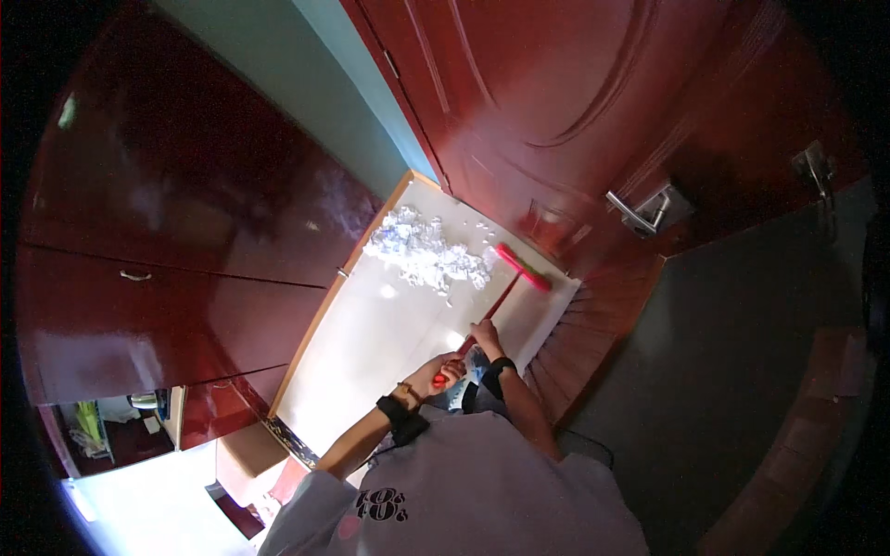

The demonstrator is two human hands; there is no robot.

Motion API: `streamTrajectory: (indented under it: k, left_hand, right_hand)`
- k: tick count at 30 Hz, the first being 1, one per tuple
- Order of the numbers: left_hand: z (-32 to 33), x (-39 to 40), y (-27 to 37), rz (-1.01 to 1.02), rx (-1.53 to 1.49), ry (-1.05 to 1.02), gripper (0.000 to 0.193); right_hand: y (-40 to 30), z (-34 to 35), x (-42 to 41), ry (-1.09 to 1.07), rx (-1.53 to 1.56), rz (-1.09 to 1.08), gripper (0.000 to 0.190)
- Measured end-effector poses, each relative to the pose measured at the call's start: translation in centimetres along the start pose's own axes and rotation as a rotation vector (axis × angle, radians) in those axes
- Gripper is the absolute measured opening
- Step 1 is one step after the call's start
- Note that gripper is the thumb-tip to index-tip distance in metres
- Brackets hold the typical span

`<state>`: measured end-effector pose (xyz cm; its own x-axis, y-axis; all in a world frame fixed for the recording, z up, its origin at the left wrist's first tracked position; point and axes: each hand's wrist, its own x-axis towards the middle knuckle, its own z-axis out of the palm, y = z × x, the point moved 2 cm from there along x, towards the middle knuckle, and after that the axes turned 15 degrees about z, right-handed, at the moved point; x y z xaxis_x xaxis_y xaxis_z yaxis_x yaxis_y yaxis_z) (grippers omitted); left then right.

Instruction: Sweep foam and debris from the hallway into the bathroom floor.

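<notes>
Both my hands hold the red handle of a broom with a red head. My left hand grips it near its end, close to my body. My right hand is closed around the handle farther along, towards the head. The broom head rests on the pale floor near the wooden door. To its left lies a heap of crumpled, shiny whitish material, with small loose bits around it. Whether this is foil or plastic film I cannot tell.
A dark red door with a metal lever handle stands beyond the floor. Glossy dark red cabinets line the left side. Pleated brownish material lies at the right edge. Shelves holding items are at lower left.
</notes>
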<state>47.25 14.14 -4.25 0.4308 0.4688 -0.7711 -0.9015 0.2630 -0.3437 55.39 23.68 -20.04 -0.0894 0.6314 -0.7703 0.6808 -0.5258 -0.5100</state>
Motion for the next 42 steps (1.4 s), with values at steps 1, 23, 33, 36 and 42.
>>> streamTrajectory:
  k: [1,23,33,36,42]
  left_hand:
    - [0.2,0.0,-0.1,-0.005,0.004,0.0,0.02]
    - [-3.8,-0.3,3.8,0.139,-0.272,-0.129,0.02]
    - [-6.1,-5.1,4.9,0.166,-0.013,-0.127,0.021]
    - [-4.7,-4.7,5.2,0.192,-0.083,-0.187,0.02]
    - [0.4,-0.9,8.0,0.24,-0.198,-0.262,0.018]
  right_hand:
    - [0.4,0.2,0.4,-0.002,-0.004,-0.046,0.036]
    - [-3.4,4.6,1.5,-0.085,-0.144,-0.007,0.03]
    - [-4.3,9.0,-1.3,-0.117,-0.222,-0.032,0.037]
    - [-5.6,8.3,0.1,-0.132,-0.216,-0.027,0.038]
    - [-7.0,6.9,8.1,-0.041,-0.156,0.004,0.038]
